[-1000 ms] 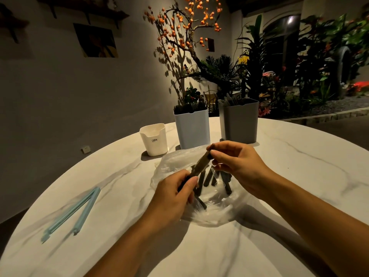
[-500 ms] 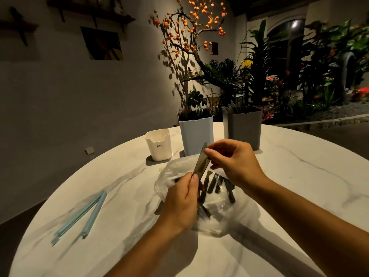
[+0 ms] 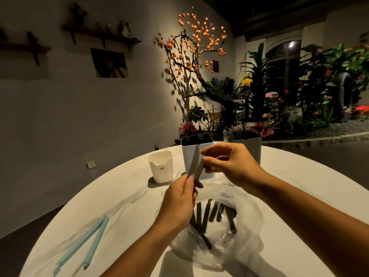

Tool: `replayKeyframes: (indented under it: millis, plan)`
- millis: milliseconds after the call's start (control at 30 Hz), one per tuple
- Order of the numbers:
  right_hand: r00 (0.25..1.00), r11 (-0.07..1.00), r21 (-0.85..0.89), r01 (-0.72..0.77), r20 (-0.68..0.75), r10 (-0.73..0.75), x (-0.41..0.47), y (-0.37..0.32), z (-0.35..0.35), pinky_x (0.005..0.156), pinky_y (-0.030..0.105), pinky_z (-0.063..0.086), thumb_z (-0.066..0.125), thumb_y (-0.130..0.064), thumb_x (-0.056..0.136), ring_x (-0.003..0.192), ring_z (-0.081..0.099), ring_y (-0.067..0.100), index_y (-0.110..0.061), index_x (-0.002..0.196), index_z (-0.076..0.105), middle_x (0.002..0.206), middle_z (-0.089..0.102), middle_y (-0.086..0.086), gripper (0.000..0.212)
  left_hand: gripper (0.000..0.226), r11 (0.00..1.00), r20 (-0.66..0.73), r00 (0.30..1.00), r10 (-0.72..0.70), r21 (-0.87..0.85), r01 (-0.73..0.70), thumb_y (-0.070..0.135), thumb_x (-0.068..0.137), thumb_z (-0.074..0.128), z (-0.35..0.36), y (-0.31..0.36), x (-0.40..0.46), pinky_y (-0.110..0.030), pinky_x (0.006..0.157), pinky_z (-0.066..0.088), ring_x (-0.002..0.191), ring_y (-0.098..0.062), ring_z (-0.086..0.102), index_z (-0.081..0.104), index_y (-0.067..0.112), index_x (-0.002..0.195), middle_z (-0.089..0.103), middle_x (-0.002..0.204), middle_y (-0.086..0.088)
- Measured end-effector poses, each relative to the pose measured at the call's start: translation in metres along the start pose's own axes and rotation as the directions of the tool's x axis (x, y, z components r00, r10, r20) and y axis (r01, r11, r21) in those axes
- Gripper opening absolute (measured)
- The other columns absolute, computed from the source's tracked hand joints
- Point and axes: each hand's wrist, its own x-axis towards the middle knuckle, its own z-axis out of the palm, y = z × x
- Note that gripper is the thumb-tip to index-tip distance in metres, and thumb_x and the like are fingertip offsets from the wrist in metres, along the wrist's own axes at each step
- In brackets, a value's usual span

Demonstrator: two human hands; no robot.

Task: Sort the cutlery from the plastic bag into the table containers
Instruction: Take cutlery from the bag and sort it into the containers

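Round marble-veined table [image 3: 299, 176], seen from my head camera, carries everything in view. On it, nearest me, lies the clear plastic bag [image 3: 235, 242], crumpled open, with several dark-handled cutlery pieces [image 3: 205, 214] lying inside. Behind the bag stand three containers: a grey container [image 3: 253, 148] at right holding utensils, a white square container [image 3: 188, 156] at centre holding forks, and a smaller cream cup [image 3: 160, 166] at left. Near the table's left edge lies a pale blue clip [image 3: 87, 240], its two bars spread apart. Above the bag, my left hand [image 3: 177, 202] grips the handles of two knives [image 3: 195, 164], blades pointing up. My right hand [image 3: 229, 164] pinches the nearer blade between thumb and curled fingers, in front of the white square container.
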Motion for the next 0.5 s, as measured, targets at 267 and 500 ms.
replayKeyframes:
  millis: [267,500]
  plan:
    - [0.994,0.987,-0.163,0.006,-0.109,-0.024,0.021,-0.02,-0.009,0.053,0.02,0.054,0.079,-0.025,0.077,0.062,0.07,0.01,-0.013,0.087,0.069,0.077,0.072,0.001,0.019,0.033,1.0,0.153,0.988,0.026,-0.021,-0.023,0.039,0.103,0.039,0.007,0.016,0.015,-0.024,0.06,0.043,0.061,-0.01,0.044,0.059,0.019,0.087,0.048,0.067,0.0]
    - [0.995,0.996,-0.074,0.04,-0.083,-0.046,0.032,-0.021,-0.026,0.059,0.021,0.056,0.067,-0.01,0.09,0.08,0.071,0.008,-0.019,0.114,0.059,0.098,0.069,0.001,0.027,0.044,0.976,0.275,0.961,-0.044,-0.194,0.101,0.042,0.104,0.033,0.017,0.03,0.031,-0.022,0.047,0.027,0.048,-0.011,0.031,0.054,0.01,0.082,0.04,0.055,0.0]
